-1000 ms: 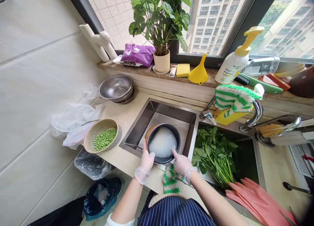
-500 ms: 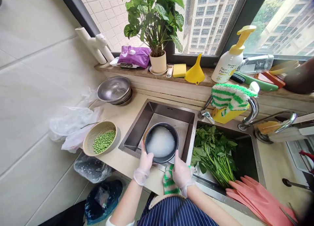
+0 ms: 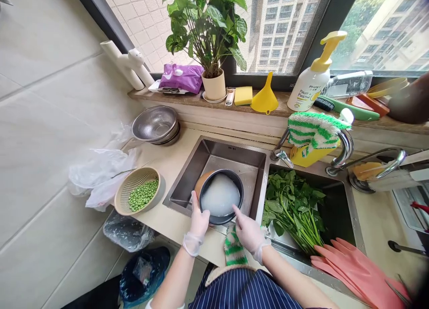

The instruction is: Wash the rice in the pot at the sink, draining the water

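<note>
Green leaves [image 3: 291, 206] right of pot [image 3: 220, 196], peas [image 3: 142, 195] left

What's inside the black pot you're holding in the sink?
The round black pot, held by the gloved left hand and right hand, is filled with cloudy white water. Whatever lies beneath that water is hidden.

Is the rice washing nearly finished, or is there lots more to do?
Done: the shelled green peas sit in the beige woven basket. In hand: the gloved left hand and gloved right hand grip the round black pot of cloudy white rice water in the steel sink. Left: the water looks milky, so probably more rinsing, and the leafy greens wait.
</note>
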Demonstrator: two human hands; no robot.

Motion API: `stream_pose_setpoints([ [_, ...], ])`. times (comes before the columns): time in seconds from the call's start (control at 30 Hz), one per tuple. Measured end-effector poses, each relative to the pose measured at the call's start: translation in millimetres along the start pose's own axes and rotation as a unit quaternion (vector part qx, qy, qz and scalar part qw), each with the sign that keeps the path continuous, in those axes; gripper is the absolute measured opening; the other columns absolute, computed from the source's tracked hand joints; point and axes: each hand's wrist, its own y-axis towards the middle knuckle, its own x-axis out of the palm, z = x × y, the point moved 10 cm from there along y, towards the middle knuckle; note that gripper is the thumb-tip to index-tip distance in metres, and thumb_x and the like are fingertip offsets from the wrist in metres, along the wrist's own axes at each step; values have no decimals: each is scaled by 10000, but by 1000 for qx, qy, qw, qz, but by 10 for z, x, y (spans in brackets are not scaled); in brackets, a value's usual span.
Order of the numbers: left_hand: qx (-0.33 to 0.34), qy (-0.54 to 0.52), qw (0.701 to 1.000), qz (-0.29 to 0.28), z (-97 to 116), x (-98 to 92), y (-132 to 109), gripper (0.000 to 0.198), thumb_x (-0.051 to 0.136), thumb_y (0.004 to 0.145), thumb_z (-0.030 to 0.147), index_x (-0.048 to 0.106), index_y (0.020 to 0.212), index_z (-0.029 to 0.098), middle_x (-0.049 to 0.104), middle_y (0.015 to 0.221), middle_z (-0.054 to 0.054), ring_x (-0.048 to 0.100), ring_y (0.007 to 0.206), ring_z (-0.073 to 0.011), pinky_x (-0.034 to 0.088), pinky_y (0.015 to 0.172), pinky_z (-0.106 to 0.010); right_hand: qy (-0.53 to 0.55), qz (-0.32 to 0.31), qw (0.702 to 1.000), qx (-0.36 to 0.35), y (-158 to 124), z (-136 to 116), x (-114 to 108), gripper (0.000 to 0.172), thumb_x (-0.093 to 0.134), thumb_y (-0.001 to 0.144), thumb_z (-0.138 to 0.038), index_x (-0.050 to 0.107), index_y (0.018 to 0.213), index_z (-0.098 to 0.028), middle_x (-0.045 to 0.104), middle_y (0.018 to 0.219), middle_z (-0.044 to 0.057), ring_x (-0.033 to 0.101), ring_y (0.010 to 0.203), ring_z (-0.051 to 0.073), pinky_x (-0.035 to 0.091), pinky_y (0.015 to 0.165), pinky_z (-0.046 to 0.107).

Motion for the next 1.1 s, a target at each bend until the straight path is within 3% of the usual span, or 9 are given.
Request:
stream_pose_setpoints([
  [0.1,-20,1,1000,-11,67,5,-12,919,480,757,140,28,1557,119,61,1640,-103,97,1501,-216,118,1222,-369,172,106,979,42,-43,276,-139,581,382,855,-151,462,1430,-157,652,1244,125,606,1154,217,437,1029,370],
  [0.17,-23,2,1000,-12,109,1,-24,918,479,756,145,32,1556,113,62,1639,-112,96,1501,-228,122,1222,-391,278,134,947,87,-19,448,-144,564,402,837,-186,505,1389,-138,641,1258,125,592,1172,219,409,1068,390],
  [0.27,-14,5,1000,-11,155,8,-36,925,478,749,146,25,1554,99,52,1639,-118,91,1502,-235,118,1223,-411,427,95,888,142,71,529,-17,567,490,746,-188,581,1306,-184,665,1214,97,609,1136,230,447,1020,394],
  [0.37,-7,11,1000,-13,164,21,-38,928,474,747,144,19,1553,90,47,1639,-117,80,1503,-230,112,1225,-405,542,16,829,141,134,361,116,593,548,644,-149,629,1224,-244,705,1102,56,643,1024,222,511,856,331],
  [0.47,13,26,1000,-11,199,15,-37,927,486,742,141,39,1551,76,58,1638,-124,45,1505,-226,78,1228,-384,599,-18,786,154,109,262,203,711,573,592,-110,570,1289,-250,708,1000,34,653,866,172,487,687,244],
  [0.57,41,46,998,-9,262,6,-44,920,497,737,136,69,1550,78,70,1637,-128,39,1505,-224,65,1228,-367,619,-21,760,198,53,310,307,838,594,569,-81,467,1386,-219,680,899,24,631,757,138,448,611,213],
  [0.73,56,71,996,-17,331,31,-68,895,474,756,128,65,1551,92,62,1641,-107,10,1505,-192,46,1223,-330,586,-15,775,237,14,400,358,854,568,603,-68,401,1430,-198,618,827,3,643,730,133,463,628,219],
  [0.87,50,84,995,-17,370,44,-68,904,465,750,110,45,1551,88,50,1642,-110,10,1506,-201,46,1225,-353,573,-32,791,213,35,318,312,799,531,633,-61,427,1408,-226,625,818,-5,652,733,130,477,635,217],
  [1.1,60,95,994,-10,487,26,-84,901,478,742,93,82,1551,92,75,1638,-123,-6,1502,-247,49,1227,-408,575,-24,784,234,39,329,324,864,527,647,-29,333,1471,-203,630,832,5,652,727,131,488,637,225],
])
